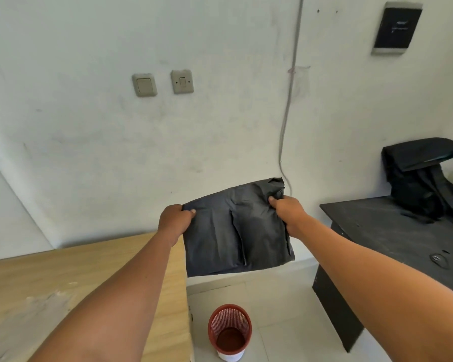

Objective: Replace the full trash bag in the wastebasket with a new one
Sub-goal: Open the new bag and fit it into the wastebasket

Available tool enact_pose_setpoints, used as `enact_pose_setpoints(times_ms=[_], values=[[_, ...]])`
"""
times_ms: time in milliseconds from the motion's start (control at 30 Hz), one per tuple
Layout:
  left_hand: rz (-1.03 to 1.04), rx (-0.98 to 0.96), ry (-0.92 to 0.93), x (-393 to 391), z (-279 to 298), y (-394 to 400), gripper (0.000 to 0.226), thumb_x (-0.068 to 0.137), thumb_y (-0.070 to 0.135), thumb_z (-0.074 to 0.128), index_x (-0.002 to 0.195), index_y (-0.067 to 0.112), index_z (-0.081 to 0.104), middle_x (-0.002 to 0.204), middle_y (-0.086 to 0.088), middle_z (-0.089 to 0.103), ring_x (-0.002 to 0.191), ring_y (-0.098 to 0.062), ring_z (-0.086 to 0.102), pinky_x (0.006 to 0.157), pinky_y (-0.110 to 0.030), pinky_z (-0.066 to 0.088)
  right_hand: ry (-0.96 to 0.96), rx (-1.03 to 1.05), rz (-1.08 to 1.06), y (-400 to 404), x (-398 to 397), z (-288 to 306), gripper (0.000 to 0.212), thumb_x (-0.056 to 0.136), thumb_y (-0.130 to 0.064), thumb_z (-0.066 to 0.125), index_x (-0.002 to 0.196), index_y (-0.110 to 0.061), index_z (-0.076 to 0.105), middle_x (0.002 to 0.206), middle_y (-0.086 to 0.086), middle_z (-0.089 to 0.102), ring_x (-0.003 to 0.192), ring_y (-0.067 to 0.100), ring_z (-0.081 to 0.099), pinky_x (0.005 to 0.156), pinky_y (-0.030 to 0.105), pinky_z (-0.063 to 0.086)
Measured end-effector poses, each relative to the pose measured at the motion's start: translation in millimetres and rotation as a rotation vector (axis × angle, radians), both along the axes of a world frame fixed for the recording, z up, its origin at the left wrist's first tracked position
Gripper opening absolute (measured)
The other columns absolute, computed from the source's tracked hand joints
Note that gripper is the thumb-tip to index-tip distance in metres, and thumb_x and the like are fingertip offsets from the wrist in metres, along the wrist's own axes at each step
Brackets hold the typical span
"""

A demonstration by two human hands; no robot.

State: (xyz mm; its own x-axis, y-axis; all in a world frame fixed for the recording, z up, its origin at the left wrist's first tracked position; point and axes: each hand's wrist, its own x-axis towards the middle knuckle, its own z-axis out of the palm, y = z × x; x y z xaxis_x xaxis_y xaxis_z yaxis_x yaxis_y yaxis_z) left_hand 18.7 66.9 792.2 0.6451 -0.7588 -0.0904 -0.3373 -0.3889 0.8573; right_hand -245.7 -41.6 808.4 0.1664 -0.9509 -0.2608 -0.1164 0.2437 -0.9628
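I hold a folded black trash bag up in front of me at chest height. My left hand pinches its upper left corner, thumb on the front. My right hand grips its upper right edge, where the plastic bunches. The bag hangs flat, still partly folded. Below it on the white tiled floor stands a small red mesh wastebasket with no bag in it; its inside is bare down to the bottom.
A light wooden desk runs along the left, its edge close to the wastebasket. A black desk stands at the right with a black backpack on it. The white wall ahead carries two switches and a cable.
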Motion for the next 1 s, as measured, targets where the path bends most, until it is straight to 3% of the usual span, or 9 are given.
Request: enact_pose_setpoints(times_ms=[100,167,233,367,433,533,733,833,1000], values=[[0.088,0.038,-0.064,-9,-13,-3,0.022,0.092,0.031,0.068,0.098,0.009,0.065,0.103,-0.01,0.067,0.108,-0.038,0.065,0.08,-0.035,0.05,-0.052,0.023,0.047,-5,0,1,0.022,0.101,-0.02,0.057,0.118,-0.01,0.066,0.108,0.009,0.07,0.098,0.028,0.067,0.077,0.035,0.056],[0.181,0.047,-0.041,-23,-18,-3,0.06,0.086,0.04,0.076,0.132,0.009,0.052,0.131,-0.014,0.056,0.122,-0.038,0.058,0.093,-0.039,0.049,-0.078,0.031,0.071,-7,4,1,0.024,0.101,-0.02,0.057,0.121,-0.008,0.065,0.11,0.009,0.07,0.097,0.028,0.068,0.071,0.032,0.055],[0.244,0.023,0.005,-38,-23,-4,0.08,0.08,0.058,0.077,0.136,0.01,0.044,0.139,-0.016,0.045,0.121,-0.038,0.056,0.099,-0.044,0.05,-0.107,0.048,0.102,-7,9,0,0.026,0.101,-0.02,0.057,0.123,-0.007,0.064,0.114,0.011,0.07,0.098,0.028,0.068,0.071,0.033,0.056],[0.004,0.057,0.745,-65,-29,-5,0.092,0.073,0.087,0.059,0.127,0.013,0.048,0.13,-0.018,0.057,0.105,-0.039,0.068,0.085,-0.053,0.061,-0.13,0.085,0.157,-6,20,-7,0.032,0.102,-0.021,0.055,0.131,-0.006,0.059,0.121,0.013,0.067,0.107,0.031,0.066,0.091,0.042,0.055],[-0.16,0.106,0.851,-72,-37,-4,0.076,0.078,0.078,0.065,0.116,0.014,0.054,0.123,-0.019,0.066,0.1,-0.04,0.074,0.085,-0.052,0.062,-0.118,0.093,0.162,-6,24,-12,0.036,0.103,-0.022,0.055,0.134,-0.005,0.057,0.124,0.014,0.066,0.11,0.032,0.065,0.096,0.043,0.053],[-0.226,0.142,0.723,-82,-57,-8,0.051,0.089,0.051,0.073,0.123,0.014,0.066,0.115,-0.012,0.073,0.103,-0.032,0.073,0.094,-0.047,0.058,-0.118,0.115,0.174,-5,26,-17,0.037,0.103,-0.021,0.055,0.136,-0.005,0.057,0.126,0.014,0.066,0.109,0.031,0.065,0.092,0.041,0.054],[-0.209,0.137,0.546,-95,-83,-18,0.031,0.088,0.028,0.08,0.114,0.015,0.071,0.11,-0.009,0.075,0.104,-0.03,0.07,0.098,-0.048,0.057,-0.127,0.151,0.222,-6,23,-26,0.032,0.102,-0.024,0.056,0.129,-0.006,0.06,0.116,0.011,0.069,0.101,0.029,0.067,0.085,0.039,0.057],[-0.131,0.146,0.332,-92,-90,-22,0.02,0.087,0.024,0.078,0.104,0.016,0.073,0.106,-0.009,0.073,0.099,-0.028,0.069,0.094,-0.045,0.058,-0.074,0.102,0.197,-13,20,-31,0.035,0.102,-0.024,0.057,0.131,-0.006,0.06,0.119,0.012,0.069,0.105,0.03,0.067,0.094,0.042,0.055],[-0.181,0.244,-0.024,-82,-104,-16,0.022,0.089,0.026,0.076,0.103,0.01,0.071,0.099,-0.009,0.072,0.093,-0.027,0.069,0.082,-0.038,0.058,0.109,-0.033,0.219,-15,13,-29,0.017,0.102,-0.027,0.055,0.105,-0.015,0.066,0.109,0.01,0.071,0.101,0.029,0.069,0.094,0.043,0.056]])
